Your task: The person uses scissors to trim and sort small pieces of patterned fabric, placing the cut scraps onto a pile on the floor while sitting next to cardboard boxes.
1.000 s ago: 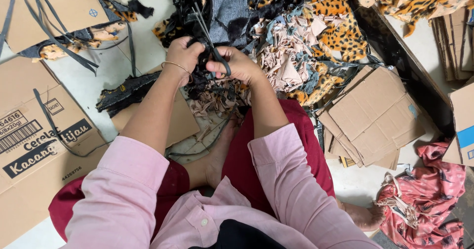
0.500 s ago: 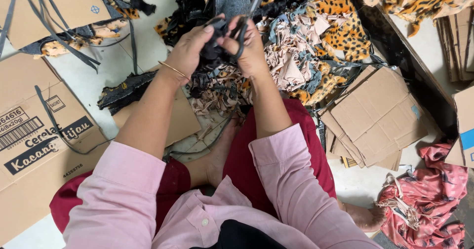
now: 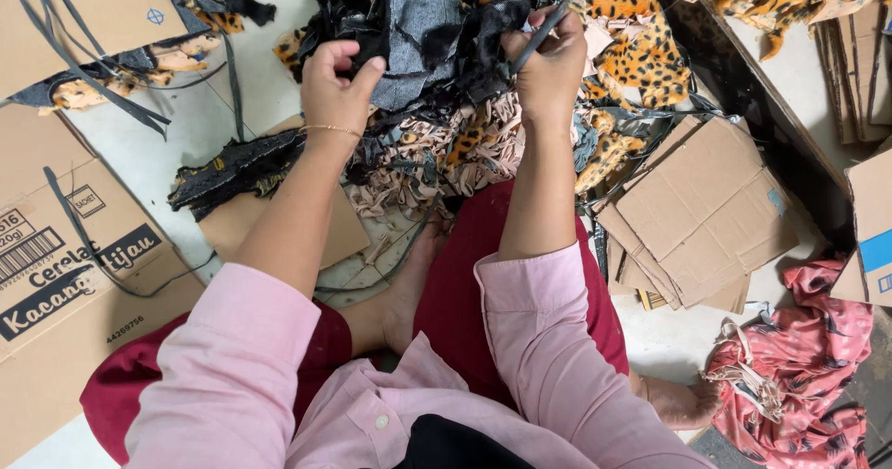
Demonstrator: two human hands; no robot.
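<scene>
Left hand (image 3: 336, 86) and right hand (image 3: 550, 65) each pinch an edge of the grey fabric scrap (image 3: 415, 25), held above the scrap pile (image 3: 437, 153). Right hand also grips scissors (image 3: 546, 25). Scrap looks light, limp; best gripped at edges.

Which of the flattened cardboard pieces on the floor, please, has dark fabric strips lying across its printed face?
The large cardboard sheet at the far left, beside the left arm. The plain cardboard stack on the right bears no strips.

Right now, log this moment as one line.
left hand: on grey cloth | right hand: grips dark strip | scrap pile: below
</scene>
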